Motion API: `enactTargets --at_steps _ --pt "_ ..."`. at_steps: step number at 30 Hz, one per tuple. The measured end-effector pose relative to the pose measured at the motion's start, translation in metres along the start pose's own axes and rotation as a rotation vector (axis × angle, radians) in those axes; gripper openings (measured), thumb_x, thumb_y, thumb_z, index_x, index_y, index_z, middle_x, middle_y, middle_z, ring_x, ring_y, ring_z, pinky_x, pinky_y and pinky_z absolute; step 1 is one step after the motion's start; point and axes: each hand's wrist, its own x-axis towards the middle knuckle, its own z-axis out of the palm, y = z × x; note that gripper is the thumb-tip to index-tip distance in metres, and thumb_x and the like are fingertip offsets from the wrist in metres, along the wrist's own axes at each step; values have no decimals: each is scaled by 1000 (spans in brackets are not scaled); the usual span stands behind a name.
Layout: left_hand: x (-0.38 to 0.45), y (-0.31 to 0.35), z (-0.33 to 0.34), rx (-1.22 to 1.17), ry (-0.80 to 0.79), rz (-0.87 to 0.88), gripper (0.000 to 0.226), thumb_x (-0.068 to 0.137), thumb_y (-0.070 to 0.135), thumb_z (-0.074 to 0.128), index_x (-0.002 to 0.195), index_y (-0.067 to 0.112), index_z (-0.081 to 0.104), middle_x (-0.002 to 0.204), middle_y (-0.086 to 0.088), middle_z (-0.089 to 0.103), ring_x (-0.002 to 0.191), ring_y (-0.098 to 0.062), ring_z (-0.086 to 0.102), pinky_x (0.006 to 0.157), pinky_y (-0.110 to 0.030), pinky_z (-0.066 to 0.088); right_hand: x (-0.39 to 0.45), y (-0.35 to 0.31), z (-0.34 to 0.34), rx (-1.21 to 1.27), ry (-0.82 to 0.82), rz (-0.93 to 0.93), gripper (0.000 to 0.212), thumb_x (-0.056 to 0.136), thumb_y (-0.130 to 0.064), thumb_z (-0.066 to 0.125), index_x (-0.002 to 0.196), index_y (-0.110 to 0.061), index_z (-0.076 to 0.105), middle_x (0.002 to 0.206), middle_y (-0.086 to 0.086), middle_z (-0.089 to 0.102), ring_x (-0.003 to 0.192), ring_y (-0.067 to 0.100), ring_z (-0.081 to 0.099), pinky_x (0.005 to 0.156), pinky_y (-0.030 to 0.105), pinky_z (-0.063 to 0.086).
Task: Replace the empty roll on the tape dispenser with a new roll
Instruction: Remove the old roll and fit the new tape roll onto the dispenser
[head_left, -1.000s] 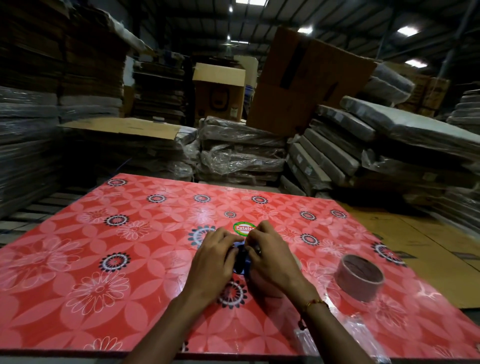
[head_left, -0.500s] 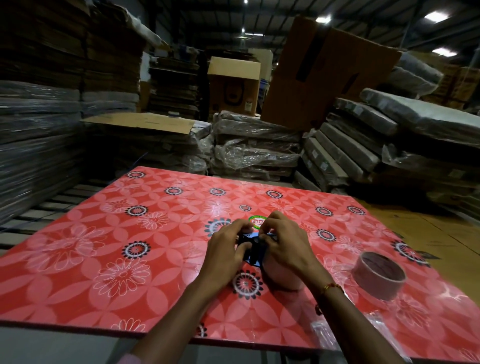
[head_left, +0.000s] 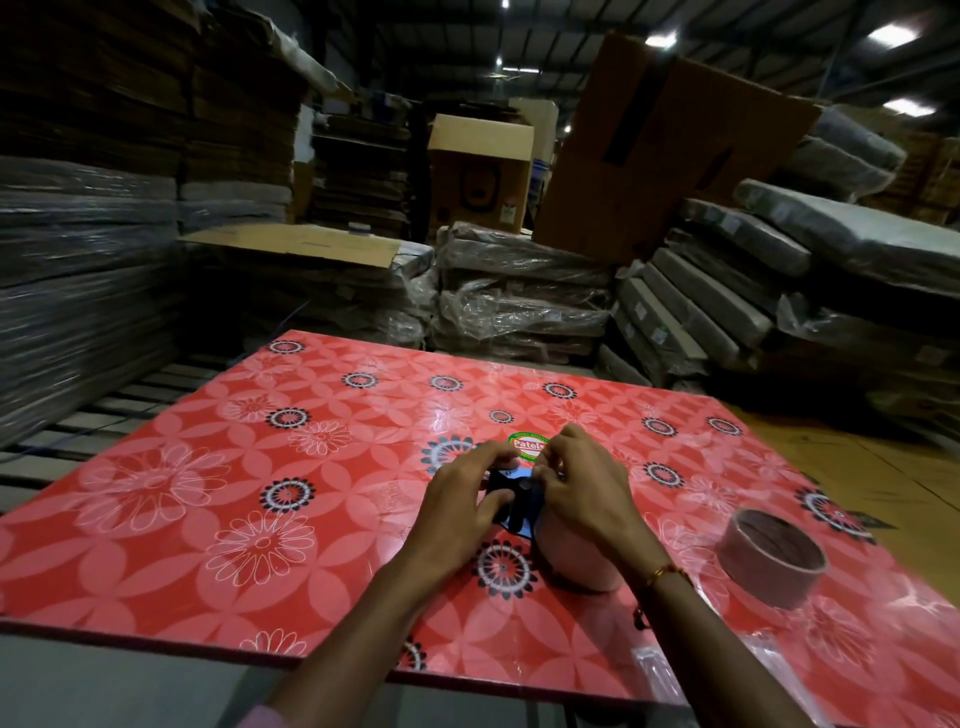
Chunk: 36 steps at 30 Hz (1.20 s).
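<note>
Table (head_left: 218, 499): red, flower-patterned top. Tape dispenser (head_left: 506, 496): dark, mid-table, gripped by left hand (head_left: 460, 506) and right hand (head_left: 584, 493), fingers curled around it. New roll (head_left: 579, 558): apparently seated on dispenser, under right palm. Empty roll (head_left: 769, 558): lying apart, to the right.

The dispenser (head_left: 511, 496) barely shows: only a dark-and-blue sliver between the left hand (head_left: 457, 499) and the right hand (head_left: 582, 488), the rest covered by fingers. The roll (head_left: 576, 556) peeks out under the right palm, its top hidden, and whether it sits on the dispenser cannot be told. Both forearms run off the bottom edge. A clear wrapper (head_left: 660, 670), perhaps plastic, lies half behind the right forearm. The table (head_left: 208, 519) is cut off at right and bottom. The stacks (head_left: 78, 291) at far left are smeared with blur.
</note>
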Motion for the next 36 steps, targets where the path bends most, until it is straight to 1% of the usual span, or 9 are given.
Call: enactTargets --at_steps 8,14,20,23,26,28,31,33,36 --pt "-2 1 1 -21 7 -21 46 66 19 71 110 30 62 105 11 71 100 -12 66 89 -40 54 -8 5 -1 63 -5 -139 7 89 -20 60 84 -23 58 96 -7 53 86 24 59 71 46 48" --pt "-2 5 4 35 43 -8 51 65 21 79 113 28 63 107 9 72 101 -12 66 90 -36 53 -1 0 0 73 -15 -86 5 90 -19 59 85 -20 59 96 -4 56 92 26 59 75 46 48" --pt "-1 8 5 64 57 6 55 62 25 80 114 27 62 106 8 70 97 -13 64 86 -32 51 -5 2 -2 139 -24 -139 7 92 -24 64 85 -21 62 91 -11 52 91 18 58 78 42 46" --pt "-1 5 3 66 17 46 44 66 26 78 108 21 67 102 5 67 95 -12 61 87 -31 49 -6 3 -4 164 -29 -154 7 92 -23 64 86 -19 64 87 -11 52 90 17 57 78 42 46" --pt "0 1 -5 -18 -26 65 22 80 19 70 101 15 73 97 4 67 93 -6 61 82 -20 49 -6 8 -6 239 -67 -175 6 91 -19 65 86 -19 65 83 -14 51 85 9 56 79 36 46" --pt "1 1 -10 9 -40 100 20 84 16 63 100 13 74 97 2 68 92 -5 61 82 -15 46 -7 10 -7 303 -107 -185 7 91 -16 66 85 -17 66 83 -15 51 82 -3 52 78 30 43" --pt "3 2 -12 80 -72 143 19 85 14 60 99 13 72 96 2 66 90 -10 60 80 -14 41 -8 10 -7 367 -137 -177 8 92 -12 65 85 -15 67 84 -13 51 83 -7 51 76 20 40" --pt "4 2 -11 116 -81 146 19 86 12 61 100 15 72 96 1 66 90 -12 58 79 -15 38 -9 10 -6 375 -129 -171 10 92 -10 64 84 -15 66 85 -13 53 83 -7 52 76 15 39" --pt "6 2 -11 163 -95 131 20 87 15 60 102 20 73 97 2 63 94 -16 55 81 -21 35 -10 10 -5 387 -96 -134 11 92 -9 63 83 -15 64 86 -6 62 85 7 58 75 22 44"
